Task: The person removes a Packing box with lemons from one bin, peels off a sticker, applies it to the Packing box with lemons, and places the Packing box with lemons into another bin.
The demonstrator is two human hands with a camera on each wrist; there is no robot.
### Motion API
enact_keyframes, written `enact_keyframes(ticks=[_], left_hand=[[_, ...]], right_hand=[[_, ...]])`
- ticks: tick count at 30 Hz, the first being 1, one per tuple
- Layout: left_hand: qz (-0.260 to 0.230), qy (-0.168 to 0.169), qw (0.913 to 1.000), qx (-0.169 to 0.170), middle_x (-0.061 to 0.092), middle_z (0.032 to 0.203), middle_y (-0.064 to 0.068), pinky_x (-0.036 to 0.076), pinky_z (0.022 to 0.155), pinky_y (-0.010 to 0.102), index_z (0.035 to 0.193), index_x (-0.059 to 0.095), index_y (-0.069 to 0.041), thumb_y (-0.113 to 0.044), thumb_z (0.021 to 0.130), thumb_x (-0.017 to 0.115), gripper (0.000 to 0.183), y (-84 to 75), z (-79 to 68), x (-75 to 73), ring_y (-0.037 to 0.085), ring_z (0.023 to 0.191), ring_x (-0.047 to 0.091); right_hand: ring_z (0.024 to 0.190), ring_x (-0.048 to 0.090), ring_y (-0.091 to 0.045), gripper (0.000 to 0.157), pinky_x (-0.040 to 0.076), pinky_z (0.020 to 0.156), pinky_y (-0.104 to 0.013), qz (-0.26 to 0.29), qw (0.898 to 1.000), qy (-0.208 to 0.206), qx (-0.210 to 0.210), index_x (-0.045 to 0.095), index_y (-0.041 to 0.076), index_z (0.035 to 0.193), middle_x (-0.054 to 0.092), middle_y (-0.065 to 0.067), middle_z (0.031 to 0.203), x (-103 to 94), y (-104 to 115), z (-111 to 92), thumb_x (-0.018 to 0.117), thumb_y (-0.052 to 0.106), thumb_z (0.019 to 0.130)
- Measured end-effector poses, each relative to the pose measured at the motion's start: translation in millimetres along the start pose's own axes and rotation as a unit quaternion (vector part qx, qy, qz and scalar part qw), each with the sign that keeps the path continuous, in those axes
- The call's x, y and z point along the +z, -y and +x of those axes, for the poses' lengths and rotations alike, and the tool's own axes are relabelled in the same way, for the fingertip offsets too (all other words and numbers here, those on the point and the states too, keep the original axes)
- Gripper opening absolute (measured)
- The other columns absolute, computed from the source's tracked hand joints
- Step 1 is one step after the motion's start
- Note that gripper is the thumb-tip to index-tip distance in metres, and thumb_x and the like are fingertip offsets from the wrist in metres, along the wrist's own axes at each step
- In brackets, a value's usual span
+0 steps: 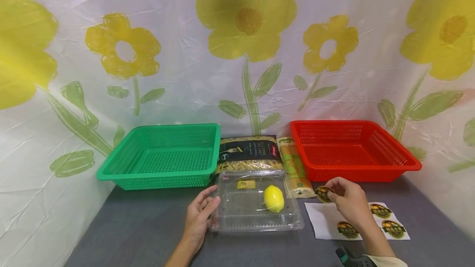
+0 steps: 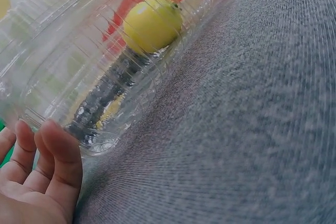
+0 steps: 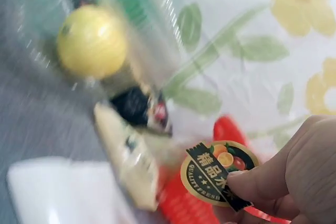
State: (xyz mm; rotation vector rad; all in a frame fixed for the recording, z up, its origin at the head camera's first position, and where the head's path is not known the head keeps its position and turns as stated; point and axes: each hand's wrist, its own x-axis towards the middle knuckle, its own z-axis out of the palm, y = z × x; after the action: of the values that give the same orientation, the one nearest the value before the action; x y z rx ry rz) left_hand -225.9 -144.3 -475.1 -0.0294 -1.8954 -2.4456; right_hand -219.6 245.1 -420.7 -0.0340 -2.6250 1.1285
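Note:
A clear plastic clamshell container (image 1: 241, 221) sits mid-table with its lid down. Inside lies a yellow lemon (image 1: 274, 198); a small yellow label (image 1: 246, 184) shows near the back. My left hand (image 1: 200, 213) holds the container's left edge, thumb and fingertips at the rim. In the right wrist view, my right hand (image 3: 294, 177) pinches a round black-and-gold sticker (image 3: 205, 174) with fruit pictures between thumb and fingers. In the head view this hand (image 1: 349, 201) is right of the container, above a white backing sheet (image 1: 323, 221) bearing several like stickers (image 1: 393, 229).
A green basket (image 1: 156, 179) stands at the back left and a red basket (image 1: 363, 175) at the back right. Between them lie a pasta bag (image 1: 248, 151) and a slim green-and-yellow food packet (image 1: 295, 168). A flower-printed curtain (image 1: 178, 73) hangs behind.

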Motion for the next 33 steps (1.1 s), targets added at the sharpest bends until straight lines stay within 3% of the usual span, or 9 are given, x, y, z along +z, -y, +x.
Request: enact_keyframes(ticks=[6, 11, 22, 33], left_hand=[[0.006, -0.003, 1.0000, -0.006, 0.056, 0.081, 0.000, 0.044, 0.045, 0.025, 0.144, 0.051, -0.004, -0.018, 0.098, 0.069, 0.051, 0.6, 1.0, 0.0, 0.009, 0.055, 0.048], [0.011, -0.002, 0.9999, -0.005, 0.056, 0.080, 0.000, 0.044, 0.044, 0.024, 0.144, 0.050, -0.003, -0.019, 0.098, 0.069, 0.052, 1.2, 0.9, -0.4, 0.010, 0.051, 0.046], [0.003, 0.005, 1.0000, -0.004, 0.055, 0.077, -0.003, 0.041, 0.043, 0.023, 0.145, 0.049, -0.002, -0.016, 0.099, 0.067, 0.052, 2.0, 1.6, -1.3, 0.009, 0.049, 0.044], [0.003, 0.010, 0.9999, 0.006, 0.056, 0.079, -0.002, 0.042, 0.043, 0.023, 0.145, 0.048, 0.000, -0.015, 0.099, 0.067, 0.052, 2.1, 1.2, -0.8, 0.009, 0.050, 0.044]], right_hand=[[0.084, 0.063, -0.022, 0.015, 0.053, 0.065, -0.027, 0.041, 0.998, 0.005, -0.053, 0.068, 0.005, 0.102, 0.070, -0.009, 0.097, 4.2, 34.9, 10.3, 0.068, -0.005, 0.090], [0.080, 0.061, -0.024, 0.015, 0.054, 0.060, -0.029, 0.092, 0.994, 0.017, -0.064, 0.068, 0.004, 0.102, 0.068, -0.010, 0.094, 13.2, 61.9, 15.9, 0.069, -0.006, 0.090], [0.076, 0.060, -0.022, 0.016, 0.051, 0.061, -0.027, 0.171, 0.978, 0.058, -0.106, 0.071, 0.004, 0.095, 0.068, -0.013, 0.089, 56.9, 103.8, 21.3, 0.073, -0.009, 0.086], [0.070, 0.060, -0.017, 0.014, 0.051, 0.061, -0.026, 0.196, 0.967, 0.095, -0.133, 0.071, 0.004, 0.092, 0.068, -0.006, 0.084, 88.6, 115.1, 19.1, 0.074, -0.008, 0.085]])
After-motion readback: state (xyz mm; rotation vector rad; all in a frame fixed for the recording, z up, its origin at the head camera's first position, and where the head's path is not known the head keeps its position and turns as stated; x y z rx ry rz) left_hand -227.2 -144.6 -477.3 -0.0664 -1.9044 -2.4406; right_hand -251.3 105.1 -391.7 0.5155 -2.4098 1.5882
